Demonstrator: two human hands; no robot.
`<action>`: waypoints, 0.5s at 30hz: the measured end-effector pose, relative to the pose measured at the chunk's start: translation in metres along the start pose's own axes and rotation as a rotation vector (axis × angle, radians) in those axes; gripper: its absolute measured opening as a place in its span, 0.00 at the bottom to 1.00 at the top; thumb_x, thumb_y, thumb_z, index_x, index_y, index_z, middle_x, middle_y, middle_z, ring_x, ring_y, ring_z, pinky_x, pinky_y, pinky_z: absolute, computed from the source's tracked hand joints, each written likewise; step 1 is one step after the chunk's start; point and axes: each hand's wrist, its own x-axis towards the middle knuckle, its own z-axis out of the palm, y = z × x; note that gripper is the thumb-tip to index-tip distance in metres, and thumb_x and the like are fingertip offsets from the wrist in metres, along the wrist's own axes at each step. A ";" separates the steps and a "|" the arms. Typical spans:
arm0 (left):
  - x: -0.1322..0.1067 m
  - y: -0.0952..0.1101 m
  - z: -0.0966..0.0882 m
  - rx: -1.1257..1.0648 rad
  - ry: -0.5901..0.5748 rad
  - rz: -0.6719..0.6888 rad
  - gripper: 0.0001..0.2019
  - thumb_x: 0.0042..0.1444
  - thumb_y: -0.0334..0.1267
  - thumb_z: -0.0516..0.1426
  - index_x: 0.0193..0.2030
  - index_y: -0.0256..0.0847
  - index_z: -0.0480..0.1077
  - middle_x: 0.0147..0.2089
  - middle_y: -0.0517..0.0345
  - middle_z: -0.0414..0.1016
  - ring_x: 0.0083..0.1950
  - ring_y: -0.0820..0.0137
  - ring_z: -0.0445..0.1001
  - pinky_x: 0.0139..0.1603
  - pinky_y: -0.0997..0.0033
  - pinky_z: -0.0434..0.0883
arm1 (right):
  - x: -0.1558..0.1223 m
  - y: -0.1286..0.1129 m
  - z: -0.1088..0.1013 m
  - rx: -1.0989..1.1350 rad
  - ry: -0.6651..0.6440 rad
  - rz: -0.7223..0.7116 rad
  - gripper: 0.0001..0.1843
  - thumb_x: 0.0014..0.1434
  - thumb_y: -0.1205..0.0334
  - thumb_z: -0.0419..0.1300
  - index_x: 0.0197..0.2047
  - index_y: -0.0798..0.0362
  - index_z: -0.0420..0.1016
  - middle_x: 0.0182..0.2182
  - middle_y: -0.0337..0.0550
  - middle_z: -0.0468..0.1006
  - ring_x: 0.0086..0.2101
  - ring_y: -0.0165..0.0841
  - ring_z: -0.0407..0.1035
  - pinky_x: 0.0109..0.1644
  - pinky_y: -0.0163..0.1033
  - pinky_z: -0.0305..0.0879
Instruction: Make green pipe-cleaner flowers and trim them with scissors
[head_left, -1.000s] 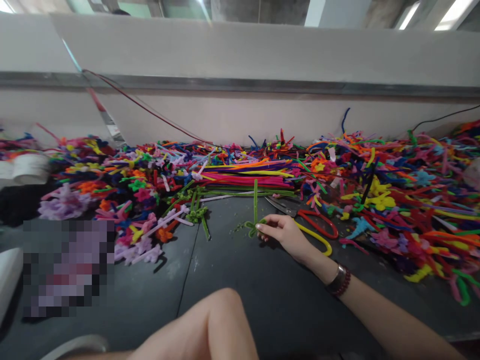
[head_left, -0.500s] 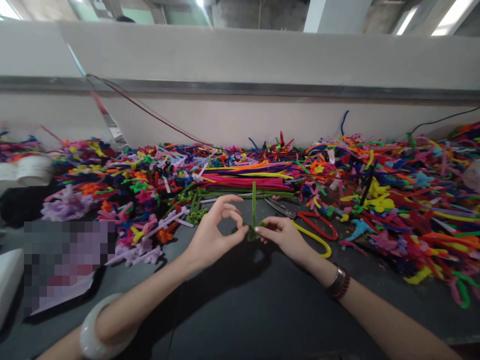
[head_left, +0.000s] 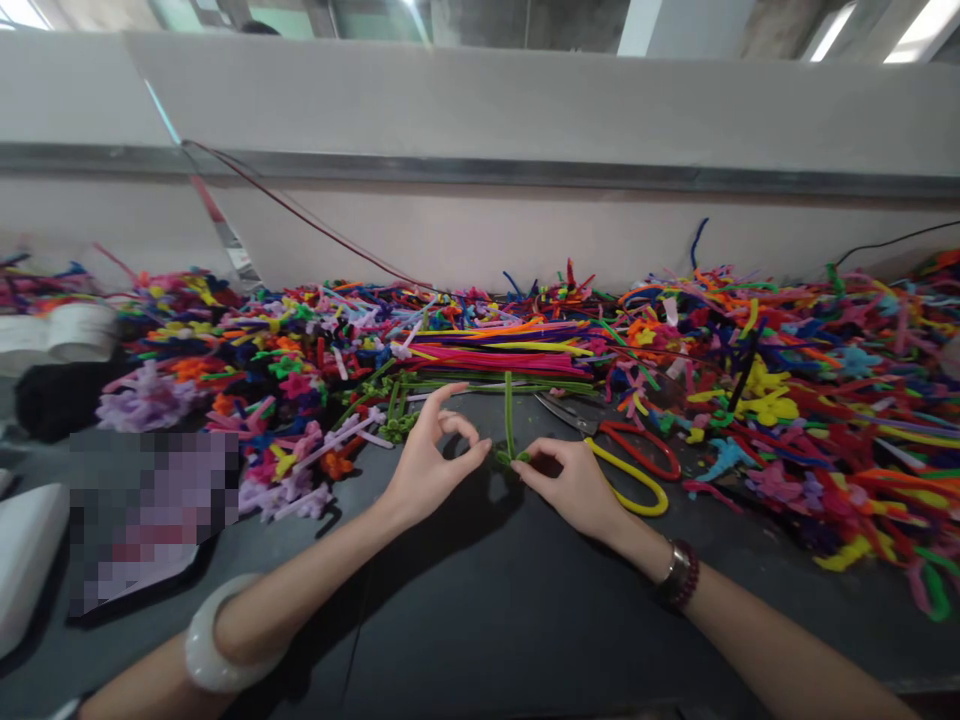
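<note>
Green pipe cleaner (head_left: 509, 420), right hand (head_left: 571, 488) pinching, left hand (head_left: 439, 465) beside (fingers curled)

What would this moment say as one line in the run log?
left hand: beside green pipe cleaner | right hand: fingertips on it | nearby: red-handled scissors

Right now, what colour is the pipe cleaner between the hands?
Green pipe cleaner, head view.

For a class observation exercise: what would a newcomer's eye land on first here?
A vast, multicoloured heap of pipe cleaners covers the back of the dark worktop. At the front, the left hand and right hand meet at a green pipe cleaner, with red-handled scissors beside them.
</note>
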 end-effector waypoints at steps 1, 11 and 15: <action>0.000 0.000 0.000 -0.002 -0.020 -0.004 0.31 0.47 0.34 0.56 0.58 0.40 0.47 0.23 0.65 0.67 0.43 0.67 0.69 0.52 0.62 0.57 | 0.000 0.000 0.000 -0.001 -0.003 -0.002 0.11 0.50 0.60 0.55 0.20 0.54 0.66 0.17 0.36 0.65 0.20 0.26 0.57 0.24 0.31 0.53; 0.004 -0.007 -0.003 -0.182 -0.114 -0.084 0.27 0.46 0.35 0.57 0.54 0.40 0.54 0.48 0.48 0.67 0.48 0.67 0.66 0.52 0.63 0.60 | 0.000 -0.001 -0.001 0.048 -0.042 0.035 0.11 0.51 0.59 0.55 0.21 0.55 0.67 0.18 0.36 0.66 0.21 0.26 0.58 0.25 0.31 0.54; 0.003 -0.007 0.001 -0.215 -0.315 -0.204 0.15 0.48 0.38 0.55 0.43 0.36 0.66 0.41 0.51 0.70 0.41 0.68 0.69 0.42 0.68 0.66 | -0.003 0.000 0.000 0.098 -0.096 0.027 0.10 0.52 0.58 0.54 0.24 0.55 0.69 0.20 0.37 0.69 0.22 0.27 0.60 0.26 0.31 0.56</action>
